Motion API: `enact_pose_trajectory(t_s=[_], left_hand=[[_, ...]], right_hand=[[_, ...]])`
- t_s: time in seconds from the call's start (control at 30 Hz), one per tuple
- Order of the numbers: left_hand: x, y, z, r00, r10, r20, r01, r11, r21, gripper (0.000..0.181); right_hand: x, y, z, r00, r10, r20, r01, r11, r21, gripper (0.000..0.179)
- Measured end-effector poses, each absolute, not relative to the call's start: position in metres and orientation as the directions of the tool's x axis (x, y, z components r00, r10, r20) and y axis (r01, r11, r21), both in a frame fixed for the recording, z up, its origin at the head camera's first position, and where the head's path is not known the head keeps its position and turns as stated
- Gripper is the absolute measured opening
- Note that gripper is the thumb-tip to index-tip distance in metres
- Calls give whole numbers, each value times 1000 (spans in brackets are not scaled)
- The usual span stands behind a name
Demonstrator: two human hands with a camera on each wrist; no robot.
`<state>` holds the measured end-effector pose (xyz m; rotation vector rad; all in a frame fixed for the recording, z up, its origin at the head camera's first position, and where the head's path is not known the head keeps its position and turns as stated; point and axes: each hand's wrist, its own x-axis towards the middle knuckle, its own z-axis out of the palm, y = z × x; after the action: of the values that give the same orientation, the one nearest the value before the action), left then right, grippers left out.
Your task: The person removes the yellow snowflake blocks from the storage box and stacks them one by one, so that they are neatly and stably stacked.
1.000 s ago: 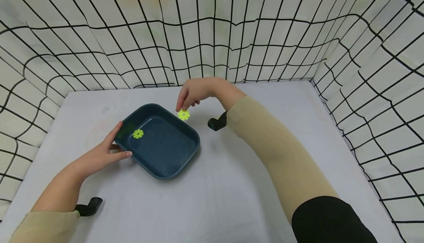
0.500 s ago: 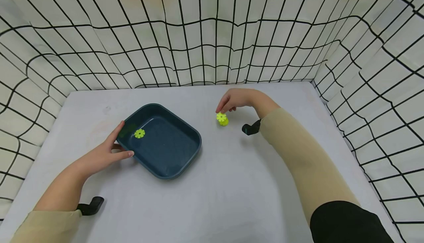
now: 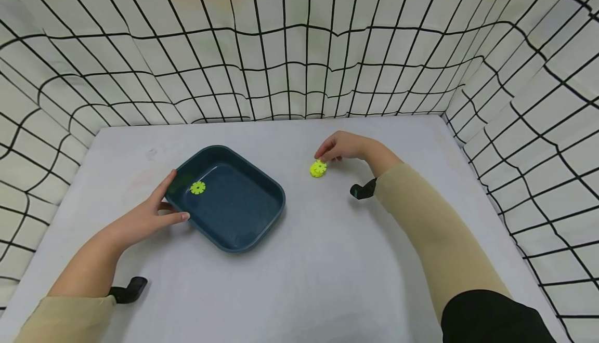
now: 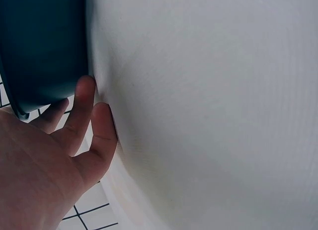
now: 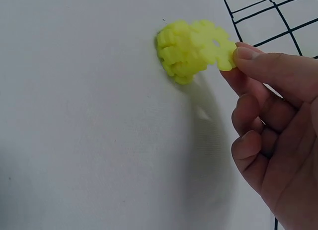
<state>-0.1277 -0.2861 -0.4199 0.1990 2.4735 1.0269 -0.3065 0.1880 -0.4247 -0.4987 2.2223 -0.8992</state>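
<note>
My right hand (image 3: 343,145) pinches a yellow-green notched plastic disc (image 5: 212,43) by its edge between thumb and finger. Just behind that disc stands a small stack of the same discs (image 5: 174,51) on the white tabletop, and from this angle I cannot tell whether the two touch. My left hand (image 3: 140,218) holds the left corner of a dark blue rectangular tray (image 3: 273,187), thumb at the near rim and fingers along the outer side. One more yellow-green disc (image 3: 198,187) lies inside the tray near its left end.
Black netting (image 3: 299,47) over white sheeting surrounds the back and sides of the white-covered table (image 3: 299,291). A black wrist-worn device (image 3: 128,290) sits at the left wrist, and a similar black device (image 3: 363,190) at the right.
My right hand has moved rightward with the pinched disc, from beside the tray's far rim to the stack of discs. My left hand and the tray stay in place.
</note>
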Motion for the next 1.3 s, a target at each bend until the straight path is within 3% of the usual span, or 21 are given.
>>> enact_pose_trajectory(t_s=[1.0,1.3], left_hand=[[-128,-286,-422,-893,298,-338,-27,713,700,105],[-127,-285,-420,-892,298,-339,-30,710,704,105]], right_hand=[[-304,179,-429,-709,-538,-456,-104,719,-688,22],[-298,183,-437,-687,-584,-432,-171,707,-686,33]])
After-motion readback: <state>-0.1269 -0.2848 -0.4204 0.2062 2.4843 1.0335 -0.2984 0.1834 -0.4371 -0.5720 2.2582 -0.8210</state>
